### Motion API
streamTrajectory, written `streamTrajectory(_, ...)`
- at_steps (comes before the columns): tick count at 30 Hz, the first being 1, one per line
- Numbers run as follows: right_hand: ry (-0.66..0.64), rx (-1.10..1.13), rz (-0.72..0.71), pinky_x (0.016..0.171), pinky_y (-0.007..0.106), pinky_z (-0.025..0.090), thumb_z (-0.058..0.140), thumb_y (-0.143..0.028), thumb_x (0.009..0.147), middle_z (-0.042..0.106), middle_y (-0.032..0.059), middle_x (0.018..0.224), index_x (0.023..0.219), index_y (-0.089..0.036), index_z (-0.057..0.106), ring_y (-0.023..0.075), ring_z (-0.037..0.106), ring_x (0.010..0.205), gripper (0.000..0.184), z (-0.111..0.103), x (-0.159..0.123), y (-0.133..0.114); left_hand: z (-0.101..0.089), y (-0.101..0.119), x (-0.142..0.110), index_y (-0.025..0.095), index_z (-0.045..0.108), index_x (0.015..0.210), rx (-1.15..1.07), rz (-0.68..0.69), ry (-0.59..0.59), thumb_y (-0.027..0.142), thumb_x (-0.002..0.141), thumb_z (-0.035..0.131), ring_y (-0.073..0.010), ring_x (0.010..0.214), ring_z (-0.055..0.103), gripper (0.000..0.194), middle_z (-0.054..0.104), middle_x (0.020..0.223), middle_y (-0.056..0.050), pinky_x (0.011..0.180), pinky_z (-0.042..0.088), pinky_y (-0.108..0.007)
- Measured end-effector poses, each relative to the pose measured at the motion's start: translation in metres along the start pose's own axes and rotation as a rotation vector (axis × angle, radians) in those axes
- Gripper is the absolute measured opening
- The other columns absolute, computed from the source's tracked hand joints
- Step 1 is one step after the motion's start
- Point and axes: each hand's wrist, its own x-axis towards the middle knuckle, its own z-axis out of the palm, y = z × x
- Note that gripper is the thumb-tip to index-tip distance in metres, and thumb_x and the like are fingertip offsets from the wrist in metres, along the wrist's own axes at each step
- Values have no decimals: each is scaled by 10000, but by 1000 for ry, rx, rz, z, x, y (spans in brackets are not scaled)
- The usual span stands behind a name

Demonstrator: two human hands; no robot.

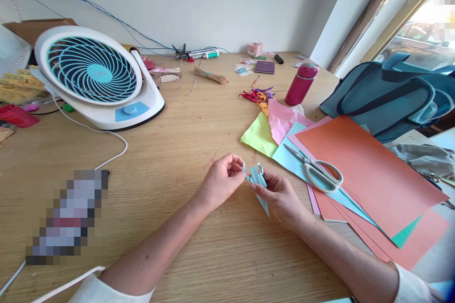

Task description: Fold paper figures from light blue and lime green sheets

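A small light-blue folded paper piece (257,177) with several pointed ends is held above the table in front of me. My right hand (280,194) grips its body between thumb and fingers, and one long point hangs down below the thumb. On the other side, my left hand (227,177) pinches a tip of the same paper between thumb and forefinger. Parts of the paper are hidden behind the fingers. To the right, scissors (323,176) with white handles lie on stacked coloured sheets, the topmost an orange sheet (369,170).
A white fan (99,75) stands at the left, its cord running to a pixelated object (67,220). Crumpled green paper (261,135) and pink paper (280,120) lie ahead, near a magenta bottle (302,84). A teal bag (387,94) sits at the right. Thin sticks (210,75) lie farther back.
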Motion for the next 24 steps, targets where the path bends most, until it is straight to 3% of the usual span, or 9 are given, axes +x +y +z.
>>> streamTrajectory(10, 63, -23, 3, 549, 250, 261, 830, -416, 656, 416, -53, 631, 761, -173, 595, 97, 314, 590, 354, 1, 0, 2, 4, -2, -4, 193, 509, 869, 40, 43, -35, 222, 783, 621, -86, 639, 474, 144, 533, 745, 41, 581, 386, -209)
streamTrajectory(24, 130, -302, -68, 530, 243, 255, 666, -368, 800, 379, -51, 644, 730, -194, 483, 100, 307, 593, 261, -1, -5, 4, 8, 1, -8, 211, 518, 928, 92, 74, -44, 203, 823, 571, -100, 660, 519, 118, 589, 775, 27, 610, 417, -216)
